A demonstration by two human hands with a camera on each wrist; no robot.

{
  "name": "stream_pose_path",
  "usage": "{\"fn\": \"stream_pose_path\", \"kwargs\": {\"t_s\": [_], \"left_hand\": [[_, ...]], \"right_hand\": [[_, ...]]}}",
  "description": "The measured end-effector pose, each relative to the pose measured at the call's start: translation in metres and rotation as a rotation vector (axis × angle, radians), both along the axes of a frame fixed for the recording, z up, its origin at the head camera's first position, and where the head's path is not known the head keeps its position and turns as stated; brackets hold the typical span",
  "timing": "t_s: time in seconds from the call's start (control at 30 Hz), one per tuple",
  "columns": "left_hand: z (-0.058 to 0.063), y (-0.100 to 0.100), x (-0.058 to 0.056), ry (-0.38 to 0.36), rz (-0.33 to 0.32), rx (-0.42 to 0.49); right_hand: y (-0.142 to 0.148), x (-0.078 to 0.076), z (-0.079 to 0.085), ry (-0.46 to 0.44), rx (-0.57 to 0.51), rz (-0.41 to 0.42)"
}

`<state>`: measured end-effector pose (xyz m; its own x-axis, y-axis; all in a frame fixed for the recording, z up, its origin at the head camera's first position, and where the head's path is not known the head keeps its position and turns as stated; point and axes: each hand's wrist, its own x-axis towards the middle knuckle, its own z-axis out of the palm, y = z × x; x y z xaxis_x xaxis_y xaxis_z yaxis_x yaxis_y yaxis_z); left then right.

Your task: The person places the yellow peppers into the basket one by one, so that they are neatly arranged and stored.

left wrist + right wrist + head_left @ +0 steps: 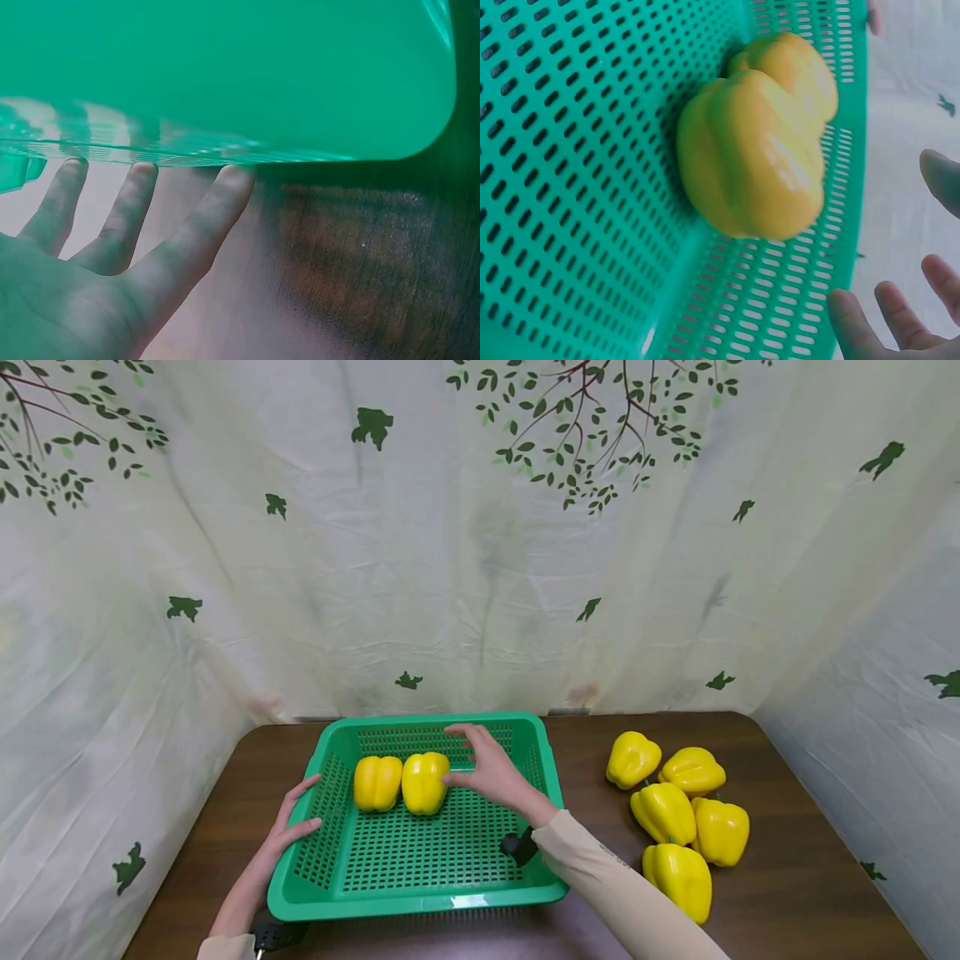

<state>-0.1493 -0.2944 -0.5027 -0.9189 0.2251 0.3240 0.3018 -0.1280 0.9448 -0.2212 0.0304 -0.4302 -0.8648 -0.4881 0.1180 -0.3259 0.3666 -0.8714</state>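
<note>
Two yellow bell peppers stand side by side in a green plastic basket (pixel 420 906), the left pepper (pixel 377 783) close against the right pepper (pixel 425 783). My right hand (pixel 491 770) hovers over the basket just right of them, fingers spread and holding nothing. In the right wrist view the nearer pepper (pixel 750 161) is apart from the fingertips (pixel 844 304). My left hand (pixel 288 825) is at the basket's left side, thumb and fingers spread. The left wrist view has its fingertips (pixel 236 176) at the underside of the rim (pixel 247 75); contact there is hard to judge.
Several more yellow bell peppers (pixel 663 812) lie in a group on the brown wooden table (pixel 810 893), right of the basket. White cloth (pixel 480 568) printed with leaves hangs behind the table and along both sides.
</note>
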Motion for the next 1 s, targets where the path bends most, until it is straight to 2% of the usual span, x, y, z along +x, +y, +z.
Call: {"fn": "stream_pose_path", "kwargs": {"t_s": [0.27,0.47,0.83,1.0], "left_hand": [[0.001,0.0,0.002,-0.029,0.026,-0.032],[0.003,0.0,0.003,-0.061,0.02,-0.038],[0.001,0.0,0.001,-0.019,-0.002,-0.014],[0.001,0.0,0.002,-0.035,0.006,-0.022]], "right_hand": [[0.019,0.001,0.01,-0.006,-0.061,-0.013],[0.034,0.002,0.015,0.008,-0.083,-0.033],[0.067,0.008,0.024,0.004,-0.109,-0.077],[0.08,0.019,0.039,-0.003,-0.129,-0.091]]}}
